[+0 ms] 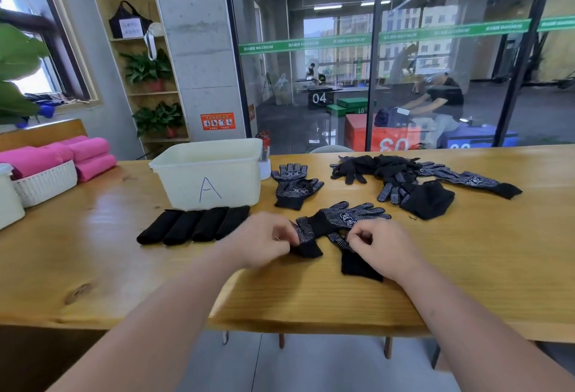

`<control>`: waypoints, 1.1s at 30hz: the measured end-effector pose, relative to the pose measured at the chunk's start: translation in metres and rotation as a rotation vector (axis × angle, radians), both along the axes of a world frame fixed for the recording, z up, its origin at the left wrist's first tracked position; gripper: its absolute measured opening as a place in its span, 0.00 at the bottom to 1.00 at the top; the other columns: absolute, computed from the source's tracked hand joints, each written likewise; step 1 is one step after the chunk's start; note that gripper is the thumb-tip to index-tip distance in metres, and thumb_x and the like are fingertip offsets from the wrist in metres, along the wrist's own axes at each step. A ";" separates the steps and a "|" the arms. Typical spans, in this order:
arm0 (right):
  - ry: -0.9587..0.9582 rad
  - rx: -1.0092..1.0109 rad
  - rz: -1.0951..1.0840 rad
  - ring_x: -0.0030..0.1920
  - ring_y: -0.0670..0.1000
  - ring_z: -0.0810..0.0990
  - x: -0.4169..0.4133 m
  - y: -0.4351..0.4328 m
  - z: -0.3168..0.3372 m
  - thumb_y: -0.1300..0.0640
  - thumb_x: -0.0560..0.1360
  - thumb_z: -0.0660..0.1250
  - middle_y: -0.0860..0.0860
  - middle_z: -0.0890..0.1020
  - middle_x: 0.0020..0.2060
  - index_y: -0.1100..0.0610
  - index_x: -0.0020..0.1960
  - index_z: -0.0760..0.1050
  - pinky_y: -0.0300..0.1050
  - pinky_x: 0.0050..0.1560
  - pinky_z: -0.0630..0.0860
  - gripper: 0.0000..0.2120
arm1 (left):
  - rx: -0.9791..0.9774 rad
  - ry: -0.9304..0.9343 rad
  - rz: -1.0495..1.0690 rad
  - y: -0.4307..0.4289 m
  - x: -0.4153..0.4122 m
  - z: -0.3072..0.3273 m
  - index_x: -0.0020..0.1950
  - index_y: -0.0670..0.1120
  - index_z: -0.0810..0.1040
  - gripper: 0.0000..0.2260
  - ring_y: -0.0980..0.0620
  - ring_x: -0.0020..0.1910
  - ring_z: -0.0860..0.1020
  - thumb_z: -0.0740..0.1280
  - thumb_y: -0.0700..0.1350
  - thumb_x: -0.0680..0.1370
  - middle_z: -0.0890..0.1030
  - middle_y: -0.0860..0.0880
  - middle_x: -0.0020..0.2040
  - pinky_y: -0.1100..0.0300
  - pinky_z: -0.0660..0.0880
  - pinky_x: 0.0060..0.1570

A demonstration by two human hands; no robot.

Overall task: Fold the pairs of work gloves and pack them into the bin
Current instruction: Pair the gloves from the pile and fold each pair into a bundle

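Both hands work on a dotted pair of gloves (342,217) that lies on the wooden table (435,282) near its front edge, with the two gloves crossing each other. The left hand (259,240) has its fingers curled and pinches the cuff end of one glove. The right hand (384,250) pinches the other glove just above its black cuff. The fingertips are mostly hidden behind the knuckles, so it is hard to tell how much cloth each hand holds. The white bin (208,180), marked with a letter A, stands further back on the left. Its front wall hides the bottom, so I cannot tell what is inside. Just in front of it four folded bundles (193,226) lie side by side. To the right of the bin rests a flat pair (295,187), and further right a tangled heap of gloves (401,173) — how many, I cannot count.
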State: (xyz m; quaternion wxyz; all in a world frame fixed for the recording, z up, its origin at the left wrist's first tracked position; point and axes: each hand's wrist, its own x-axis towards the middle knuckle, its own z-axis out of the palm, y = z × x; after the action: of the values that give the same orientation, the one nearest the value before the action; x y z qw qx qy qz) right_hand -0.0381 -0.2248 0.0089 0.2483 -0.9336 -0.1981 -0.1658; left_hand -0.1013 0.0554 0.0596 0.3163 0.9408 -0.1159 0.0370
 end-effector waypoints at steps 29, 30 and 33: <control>-0.087 -0.045 -0.053 0.50 0.45 0.71 0.013 0.003 -0.010 0.39 0.74 0.63 0.39 0.73 0.43 0.40 0.44 0.80 0.51 0.53 0.76 0.09 | 0.555 0.011 0.087 -0.066 0.130 -0.052 0.87 0.51 0.52 0.29 0.49 0.86 0.50 0.45 0.59 0.87 0.52 0.49 0.87 0.42 0.46 0.83; -0.096 -0.035 -0.053 0.51 0.45 0.71 0.014 0.003 -0.011 0.38 0.74 0.64 0.39 0.73 0.44 0.40 0.45 0.80 0.51 0.54 0.76 0.09 | 0.513 -0.020 0.096 -0.065 0.132 -0.056 0.87 0.51 0.51 0.29 0.50 0.86 0.49 0.45 0.60 0.87 0.52 0.50 0.87 0.43 0.45 0.83; -0.072 -0.025 -0.063 0.58 0.45 0.71 0.016 0.003 -0.010 0.32 0.74 0.65 0.39 0.73 0.52 0.39 0.54 0.80 0.50 0.59 0.75 0.16 | 0.470 -0.195 0.123 -0.065 0.132 -0.063 0.86 0.52 0.55 0.28 0.52 0.85 0.51 0.46 0.59 0.87 0.58 0.52 0.86 0.45 0.45 0.84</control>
State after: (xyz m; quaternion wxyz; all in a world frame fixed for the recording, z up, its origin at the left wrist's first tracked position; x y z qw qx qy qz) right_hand -0.0219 -0.2223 -0.0009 0.2240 -0.9359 -0.1793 -0.2044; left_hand 0.0304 -0.0094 -0.0037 0.0735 0.9857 -0.0941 0.1188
